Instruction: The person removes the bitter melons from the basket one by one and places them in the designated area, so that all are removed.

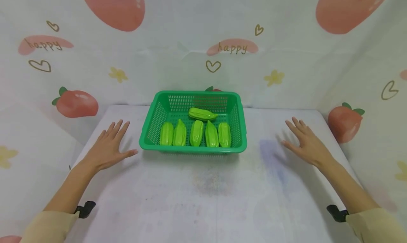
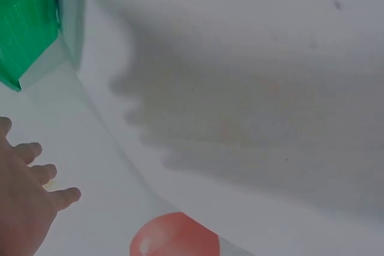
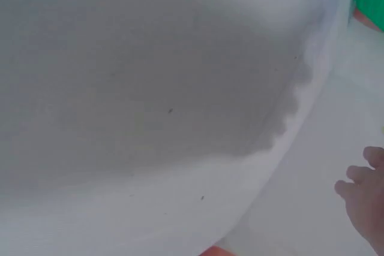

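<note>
Flanking one basket (image 1: 192, 149) of six green gourds (image 1: 196, 133), left grip (image 1: 109, 148) and right grip (image 1: 308, 144) both spread wide.

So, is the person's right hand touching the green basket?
Apart. The head view shows it: a broad strip of white table lies between the right hand and the green basket.

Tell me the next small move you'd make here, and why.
I'd probably bring the right hand in over the rightmost green vegetable: both it and the left hand are empty with fingers spread, one on each side of the green basket, and that vegetable, at the end of the front row, looks nearest to it.
</note>
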Motion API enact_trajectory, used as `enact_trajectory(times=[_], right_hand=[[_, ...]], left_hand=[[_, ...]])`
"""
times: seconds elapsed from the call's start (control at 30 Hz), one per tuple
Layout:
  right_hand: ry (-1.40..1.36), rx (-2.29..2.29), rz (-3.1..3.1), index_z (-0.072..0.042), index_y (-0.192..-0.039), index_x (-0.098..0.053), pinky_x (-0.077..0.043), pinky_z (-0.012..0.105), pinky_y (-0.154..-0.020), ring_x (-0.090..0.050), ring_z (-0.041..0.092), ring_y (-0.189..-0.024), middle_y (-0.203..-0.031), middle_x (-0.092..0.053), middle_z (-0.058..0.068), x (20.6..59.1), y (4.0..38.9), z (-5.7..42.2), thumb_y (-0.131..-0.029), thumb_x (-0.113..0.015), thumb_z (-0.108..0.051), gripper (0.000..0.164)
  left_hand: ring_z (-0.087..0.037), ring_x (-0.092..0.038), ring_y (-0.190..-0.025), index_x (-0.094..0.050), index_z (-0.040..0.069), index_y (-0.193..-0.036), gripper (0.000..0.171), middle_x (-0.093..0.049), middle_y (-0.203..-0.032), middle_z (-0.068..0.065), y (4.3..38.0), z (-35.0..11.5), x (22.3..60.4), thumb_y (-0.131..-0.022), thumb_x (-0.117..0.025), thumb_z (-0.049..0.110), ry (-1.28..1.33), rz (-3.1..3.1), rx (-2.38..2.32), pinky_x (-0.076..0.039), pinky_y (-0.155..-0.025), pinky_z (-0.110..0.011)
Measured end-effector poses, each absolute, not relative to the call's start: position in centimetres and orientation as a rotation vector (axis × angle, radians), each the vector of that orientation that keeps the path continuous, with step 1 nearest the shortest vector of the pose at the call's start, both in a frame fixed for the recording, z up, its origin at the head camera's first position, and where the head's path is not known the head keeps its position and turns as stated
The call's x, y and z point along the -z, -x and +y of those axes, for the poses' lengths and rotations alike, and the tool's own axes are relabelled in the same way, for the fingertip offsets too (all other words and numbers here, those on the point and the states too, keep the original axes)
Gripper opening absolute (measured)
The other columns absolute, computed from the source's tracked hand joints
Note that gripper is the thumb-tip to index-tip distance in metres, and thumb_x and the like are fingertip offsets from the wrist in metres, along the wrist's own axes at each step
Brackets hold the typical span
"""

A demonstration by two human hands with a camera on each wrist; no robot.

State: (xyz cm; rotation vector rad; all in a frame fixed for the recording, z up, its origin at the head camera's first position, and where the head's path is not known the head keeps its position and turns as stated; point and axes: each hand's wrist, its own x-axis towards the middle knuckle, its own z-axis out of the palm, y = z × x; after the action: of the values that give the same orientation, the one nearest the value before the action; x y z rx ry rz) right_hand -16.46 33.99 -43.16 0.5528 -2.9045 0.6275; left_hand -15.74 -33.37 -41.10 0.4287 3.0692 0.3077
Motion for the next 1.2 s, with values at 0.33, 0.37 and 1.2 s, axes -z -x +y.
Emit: enact_trajectory(times=[0.33,0.37,1.2], right_hand=[[-0.573,-0.682,-2.927,-0.016,-0.158,-0.027,-0.029,0.069,-0.102,-0.02,0.041,-0.147,-0.162,-0.022,0.017,42.1,16.9,32.2,-0.093,-0.068,-0.039,0.08],[-0.581,-0.686,-2.923,-0.017,-0.158,-0.027,-0.03,0.069,-0.101,-0.022,0.042,-0.146,-0.162,-0.023,0.017,42.0,17.0,32.0,-0.093,-0.069,-0.038,0.08],[-0.67,-1.253,-2.657,-0.019,-0.146,-0.052,-0.045,0.014,-0.093,-0.061,0.017,-0.119,-0.141,-0.057,0.009,40.0,17.6,26.8,-0.089,-0.075,-0.011,0.062]], left_hand=[[-0.044,-0.01,-0.148,-0.004,0.015,-0.161,0.108,-0.013,-0.163,-0.021,16.1,-31.7,40.0,-0.086,-0.067,0.06,-0.474,3.043,-0.422,-0.019,-0.108,-0.07],[-0.044,-0.01,-0.148,-0.004,0.016,-0.161,0.108,-0.013,-0.163,-0.02,16.1,-31.6,39.9,-0.085,-0.068,0.06,-0.472,3.033,-0.434,-0.02,-0.107,-0.071],[-0.043,-0.019,-0.146,-0.007,0.023,-0.162,0.101,-0.019,-0.163,-0.017,17.4,-28.9,39.0,-0.087,-0.07,0.051,-0.446,2.841,-0.765,-0.023,-0.106,-0.071]])
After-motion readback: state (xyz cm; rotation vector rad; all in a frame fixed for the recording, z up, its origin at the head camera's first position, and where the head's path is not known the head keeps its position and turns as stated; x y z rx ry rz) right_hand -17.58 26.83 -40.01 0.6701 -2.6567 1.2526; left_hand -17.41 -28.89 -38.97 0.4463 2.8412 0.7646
